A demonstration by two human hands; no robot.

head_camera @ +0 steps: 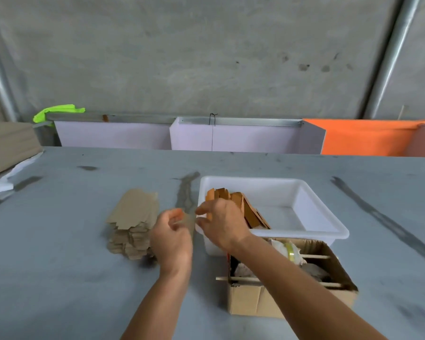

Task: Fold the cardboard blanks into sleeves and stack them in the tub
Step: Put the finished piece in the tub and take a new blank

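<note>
White tub point(329, 224): one; blank stack point(133, 222): one; left hand point(172, 239), right hand point(222, 224) loosely curled, empty.

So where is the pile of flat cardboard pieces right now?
The pile of flat blanks lies on the grey table, left of the white tub and just beyond the left hand.

Blanks point(133, 217) lie left of tub point(317, 200) holding sleeves point(243, 204).

A workshop or packing shed is showing here; bare concrete wall point(206, 57) at 12 o'clock; scuffed grey counter point(59, 266); metal pole point(390, 57) at 2 o'clock.
</note>
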